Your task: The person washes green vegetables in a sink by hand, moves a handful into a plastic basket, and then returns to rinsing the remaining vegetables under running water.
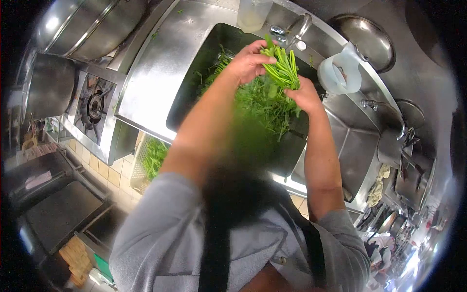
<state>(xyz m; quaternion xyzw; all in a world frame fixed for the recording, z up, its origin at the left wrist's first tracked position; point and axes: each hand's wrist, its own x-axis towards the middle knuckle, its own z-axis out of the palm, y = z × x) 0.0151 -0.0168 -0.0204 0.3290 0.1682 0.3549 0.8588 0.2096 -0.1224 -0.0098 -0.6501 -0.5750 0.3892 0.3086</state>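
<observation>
A bunch of green leafy vegetables (281,68) with long pale-green stems is held up over the sink (187,90). My right hand (307,95) is closed around the right side of the bunch. At its upper left, my left hand (250,62) has its fingers curled onto the stems. Beneath both hands, a heap of loose greens (265,104) fills much of the basin, with leaves reaching its left side. A dark blur covers the lower part of the heap.
A faucet (304,24) rises behind the sink, with a translucent jug (340,72) to its right. A second basin (348,141) adjoins on the right. Left are a steel drainboard (158,63) and gas burner (95,104). A basket of greens (141,173) stands low at left.
</observation>
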